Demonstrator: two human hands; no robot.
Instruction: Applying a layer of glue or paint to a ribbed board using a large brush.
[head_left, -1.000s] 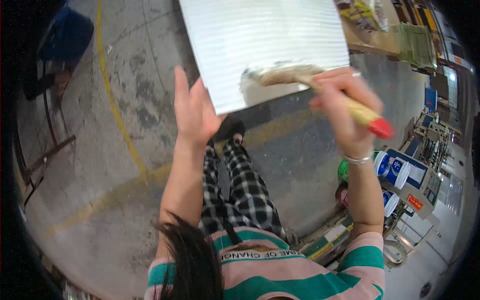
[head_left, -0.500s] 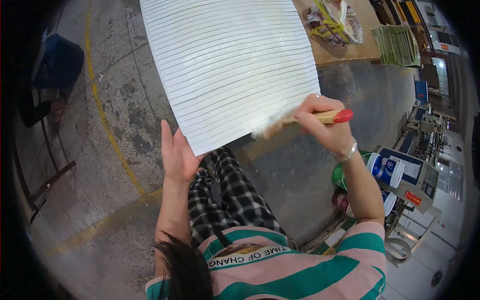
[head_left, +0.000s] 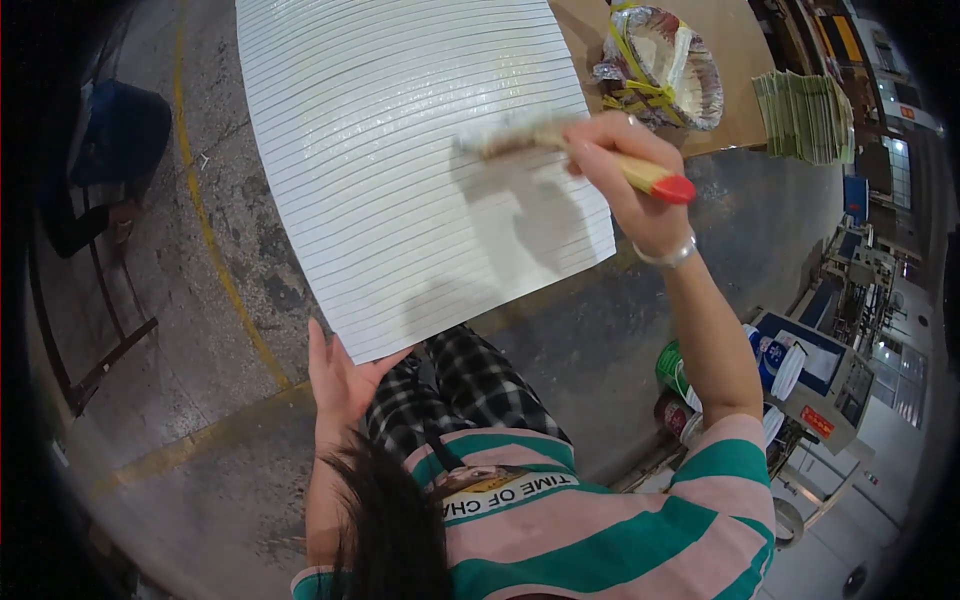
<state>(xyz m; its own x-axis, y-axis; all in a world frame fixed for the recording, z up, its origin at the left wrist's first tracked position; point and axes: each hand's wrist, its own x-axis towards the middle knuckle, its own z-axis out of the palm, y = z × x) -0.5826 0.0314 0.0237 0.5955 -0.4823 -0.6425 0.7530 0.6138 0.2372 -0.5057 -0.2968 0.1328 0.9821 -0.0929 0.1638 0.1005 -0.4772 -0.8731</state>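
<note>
R hand (head_left: 625,165) closed round wooden brush handle w/ red end; brush (head_left: 560,145) bristles lie on white ribbed sheet (head_left: 400,150), upper right part. L hand (head_left: 340,375) open, palm up, propping sheet's lower left corner from beneath. Sheet tilted, spans upper centre of view, surface looks wet/glossy near bristles. Beyond R hand: foil-lined bowl (head_left: 665,65) w/ yellow ties on brown tabletop (head_left: 730,30); green paper stack (head_left: 805,115) just beside. Concrete floor (head_left: 190,380) below, yellow line (head_left: 215,250) across it.

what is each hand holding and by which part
The right hand grips a brush by its wooden handle; the left hand props the white ribbed sheet at its near corner.
</note>
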